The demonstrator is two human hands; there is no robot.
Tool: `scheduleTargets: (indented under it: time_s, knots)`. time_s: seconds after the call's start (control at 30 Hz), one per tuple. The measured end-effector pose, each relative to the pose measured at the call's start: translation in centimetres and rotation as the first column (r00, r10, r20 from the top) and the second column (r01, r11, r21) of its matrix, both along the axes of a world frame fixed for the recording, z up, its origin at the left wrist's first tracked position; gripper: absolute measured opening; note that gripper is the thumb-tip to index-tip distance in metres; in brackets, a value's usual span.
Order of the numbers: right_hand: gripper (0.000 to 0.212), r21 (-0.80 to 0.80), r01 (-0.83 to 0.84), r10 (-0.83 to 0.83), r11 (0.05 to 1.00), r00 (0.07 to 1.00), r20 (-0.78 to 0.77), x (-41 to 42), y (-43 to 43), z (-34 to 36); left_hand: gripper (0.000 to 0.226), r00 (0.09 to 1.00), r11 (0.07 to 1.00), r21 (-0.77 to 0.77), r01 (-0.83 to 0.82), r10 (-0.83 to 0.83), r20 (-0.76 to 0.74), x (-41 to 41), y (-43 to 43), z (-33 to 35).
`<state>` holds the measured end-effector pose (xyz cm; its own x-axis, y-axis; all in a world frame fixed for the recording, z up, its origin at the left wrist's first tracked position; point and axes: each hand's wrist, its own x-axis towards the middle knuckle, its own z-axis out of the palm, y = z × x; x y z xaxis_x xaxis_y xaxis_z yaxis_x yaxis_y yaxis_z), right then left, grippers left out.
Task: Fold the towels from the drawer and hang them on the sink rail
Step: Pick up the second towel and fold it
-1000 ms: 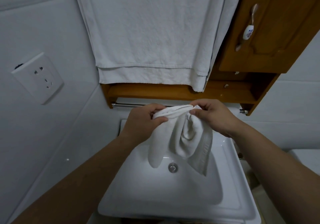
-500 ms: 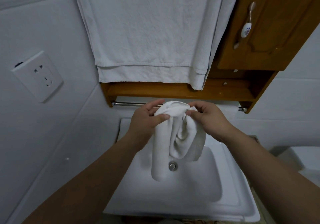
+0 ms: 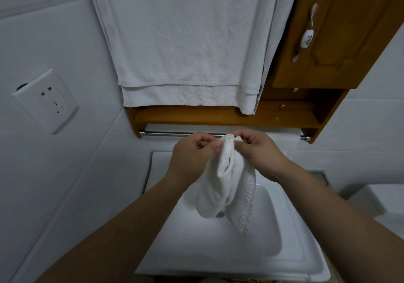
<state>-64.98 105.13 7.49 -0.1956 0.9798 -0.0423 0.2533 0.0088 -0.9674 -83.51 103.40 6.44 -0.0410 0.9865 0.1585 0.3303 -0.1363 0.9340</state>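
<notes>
A small white towel (image 3: 227,186) hangs bunched over the white sink (image 3: 284,261), its lower end with a ribbed border covering the drain. My left hand (image 3: 192,153) pinches its top edge from the left. My right hand (image 3: 260,151) pinches the same top edge from the right, the two hands almost touching. Just behind my knuckles runs the chrome sink rail (image 3: 170,133), bare along its visible left part and hidden behind my hands in the middle.
A large white towel (image 3: 185,42) hangs down the wall above a wooden shelf (image 3: 196,116). A wooden cabinet door (image 3: 328,31) with a porcelain handle is at upper right. A wall socket (image 3: 47,101) is on the left tiles. A white object sits at far right.
My hands have drawn closer together, gathering the towel's top edge into a tight bunch. The towel hangs narrower and more folded in on itself than a second ago.
</notes>
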Motion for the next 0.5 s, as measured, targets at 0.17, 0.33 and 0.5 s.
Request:
scheduleTargets:
  time_s: [0.17,0.33,0.5]
  knots:
    - [0.014,0.104,0.028,-0.044,0.994,0.987,0.155,-0.1,0.2,0.0,0.033,1.000,0.997,-0.072,-0.008,0.008,0.001,0.4,0.3,-0.5]
    - [0.014,0.154,0.052,-0.084,0.987,0.974,0.210,-0.6,0.2,0.1,0.026,0.992,0.989,-0.147,0.023,-0.041,-0.121,1.1,0.8,-0.7]
    - [0.014,0.153,0.095,-0.129,0.984,0.963,0.237,-0.2,0.3,-0.2,0.020,0.951,1.000,-0.019,-0.007,0.001,-0.311,0.7,0.8,-1.5]
